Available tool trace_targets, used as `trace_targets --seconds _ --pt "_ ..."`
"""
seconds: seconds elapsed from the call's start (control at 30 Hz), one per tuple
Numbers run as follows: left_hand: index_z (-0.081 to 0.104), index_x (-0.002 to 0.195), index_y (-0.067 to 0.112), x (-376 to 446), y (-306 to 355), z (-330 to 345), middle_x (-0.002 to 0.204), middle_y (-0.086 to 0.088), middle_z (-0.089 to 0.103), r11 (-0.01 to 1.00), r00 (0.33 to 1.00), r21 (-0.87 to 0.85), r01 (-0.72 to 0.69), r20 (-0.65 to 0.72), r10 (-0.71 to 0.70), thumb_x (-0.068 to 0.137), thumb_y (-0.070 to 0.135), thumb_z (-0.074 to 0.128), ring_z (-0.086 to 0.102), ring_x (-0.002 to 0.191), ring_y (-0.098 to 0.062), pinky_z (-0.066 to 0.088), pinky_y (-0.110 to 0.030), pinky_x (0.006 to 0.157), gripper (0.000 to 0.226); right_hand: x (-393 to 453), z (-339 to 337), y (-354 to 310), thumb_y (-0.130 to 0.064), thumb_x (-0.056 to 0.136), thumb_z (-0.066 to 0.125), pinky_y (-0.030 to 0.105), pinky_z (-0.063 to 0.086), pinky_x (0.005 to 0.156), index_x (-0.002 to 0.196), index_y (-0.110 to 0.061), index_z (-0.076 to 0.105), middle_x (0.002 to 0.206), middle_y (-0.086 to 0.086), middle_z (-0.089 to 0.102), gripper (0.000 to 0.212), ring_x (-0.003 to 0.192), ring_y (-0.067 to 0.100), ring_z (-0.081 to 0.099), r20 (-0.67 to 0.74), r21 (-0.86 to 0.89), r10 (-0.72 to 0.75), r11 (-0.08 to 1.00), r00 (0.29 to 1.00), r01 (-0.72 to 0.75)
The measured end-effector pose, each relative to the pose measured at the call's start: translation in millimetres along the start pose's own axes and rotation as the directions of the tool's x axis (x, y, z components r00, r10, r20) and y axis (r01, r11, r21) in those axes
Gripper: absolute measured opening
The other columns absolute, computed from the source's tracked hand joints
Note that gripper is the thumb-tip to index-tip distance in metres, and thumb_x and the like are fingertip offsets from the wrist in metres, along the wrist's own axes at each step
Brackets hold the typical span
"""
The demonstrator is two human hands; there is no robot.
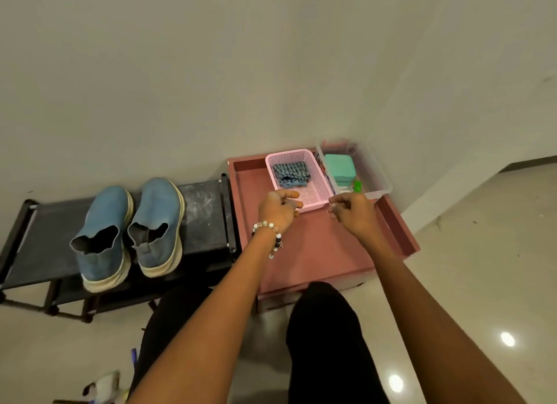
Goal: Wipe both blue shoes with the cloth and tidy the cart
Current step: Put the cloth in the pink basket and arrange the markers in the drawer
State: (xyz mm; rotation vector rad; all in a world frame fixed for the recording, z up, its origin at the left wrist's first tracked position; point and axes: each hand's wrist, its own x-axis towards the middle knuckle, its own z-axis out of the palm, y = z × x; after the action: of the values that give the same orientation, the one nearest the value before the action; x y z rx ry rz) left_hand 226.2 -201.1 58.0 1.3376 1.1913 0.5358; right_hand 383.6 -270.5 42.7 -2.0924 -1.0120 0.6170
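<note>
Both blue shoes (129, 232) side by side on black rack (205, 210). Cloth (291, 173) folded in pink basket (313, 198) on cart (316, 247). Left hand (278, 209) and right hand (354, 213) at basket's near edge, fingers loosely curled, holding nothing.

There is one view only, from a camera worn on the person's head, looking forward and steeply down. It sits close above both forearms, which reach away from it into the middle of the picture. The wide lens takes in much (the pale wall (211, 72) fills the upper half), with the shoe rack (205, 210) left and the pink cart (325, 253) right.
</note>
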Motion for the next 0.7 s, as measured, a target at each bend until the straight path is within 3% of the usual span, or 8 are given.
trace_targets --seconds 0.13,0.27,0.33,0.43,0.5,0.57,0.63,0.7 --pt "0.065 0.109 0.004 -40 13 8 0.098 -0.013 0.07 0.999 0.997 0.012 -0.048 0.058 0.047 0.09 0.001 0.056 0.06 0.063 -0.012 0.037 -0.007 0.038 0.021 -47 -16 1 0.009 0.089 0.049 0.012 0.048 0.051 0.095 0.01 0.063 0.078 0.016 0.065 0.015 0.051 0.01 0.058 0.003 0.08 0.033 0.996 0.999 -0.033" --pt "0.066 0.105 0.006 -65 -1 26 0.095 -0.011 0.071 0.993 0.989 0.121 -0.019 0.146 0.001 0.089 0.002 0.056 0.063 0.068 -0.018 0.04 -0.01 0.041 0.019 -76 -9 26 0.005 0.091 0.051 0.011 0.047 0.046 0.094 0.008 0.064 0.079 0.015 0.064 0.014 0.04 -0.003 0.055 0.011 0.151 0.126 0.98 0.992 -0.127" --pt "0.066 0.103 0.008 -70 -17 37 0.099 -0.012 0.071 0.982 0.98 0.19 0.007 0.195 -0.044 0.088 0.004 0.058 0.066 0.073 -0.021 0.051 -0.019 0.054 0.017 -84 1 50 0.002 0.091 0.054 0.015 0.048 0.047 0.086 0.003 0.065 0.072 0.011 0.065 0.012 0.041 -0.002 0.055 0.023 0.134 0.202 0.97 0.979 -0.204" --pt "0.069 0.104 0.01 -72 -50 50 0.105 -0.008 0.07 0.944 0.979 0.329 0.016 0.186 -0.081 0.087 0.007 0.06 0.067 0.091 -0.022 0.054 -0.03 0.087 0.02 -92 21 91 -0.002 0.084 0.06 0.026 0.044 0.058 0.068 -0.003 0.064 0.062 0.005 0.06 0.017 0.057 0.017 0.056 0.102 -0.115 0.215 0.972 0.971 -0.204" --pt "0.069 0.107 0.011 -74 -73 55 0.107 -0.006 0.069 0.891 0.976 0.454 -0.014 0.2 -0.086 0.088 0.009 0.056 0.065 0.098 -0.022 0.05 -0.027 0.09 0.023 -97 36 113 -0.002 0.082 0.058 0.025 0.042 0.064 0.082 0.001 0.068 0.073 0.006 0.065 0.011 0.075 0.023 0.06 0.252 -0.314 0.231 0.938 0.94 -0.146" --pt "0.066 0.114 0.011 -76 -95 58 0.111 -0.007 0.068 0.842 0.96 0.538 -0.036 0.252 -0.12 0.09 0.009 0.054 0.064 0.102 -0.022 0.048 -0.026 0.093 0.028 -100 51 138 -0.006 0.084 0.056 0.027 0.046 0.082 0.114 -0.007 0.064 0.107 0.012 0.067 0.031 0.104 0.028 0.06 0.404 -0.488 0.266 0.872 0.875 -0.04" --pt "0.061 0.124 0.011 -73 -113 61 0.12 -0.009 0.064 0.8 0.946 0.598 -0.057 0.289 -0.148 0.092 0.007 0.052 0.061 0.109 -0.023 0.046 -0.03 0.099 0.034 -99 63 155 -0.01 0.087 0.053 0.036 0.044 0.097 0.139 -0.018 0.041 0.13 0.014 0.053 0.055 0.12 0.032 0.048 0.473 -0.61 0.347 0.792 0.809 0.017" --pt "0.053 0.132 0.014 -70 -127 62 0.129 -0.01 0.057 0.744 0.941 0.66 -0.104 0.308 -0.141 0.092 0.003 0.048 0.056 0.116 -0.025 0.045 -0.033 0.101 0.042 -94 73 162 -0.011 0.089 0.051 0.042 0.041 0.1 0.148 -0.021 0.021 0.139 0.016 0.04 0.066 0.126 0.035 0.039 0.497 -0.685 0.404 0.726 0.768 0.061"
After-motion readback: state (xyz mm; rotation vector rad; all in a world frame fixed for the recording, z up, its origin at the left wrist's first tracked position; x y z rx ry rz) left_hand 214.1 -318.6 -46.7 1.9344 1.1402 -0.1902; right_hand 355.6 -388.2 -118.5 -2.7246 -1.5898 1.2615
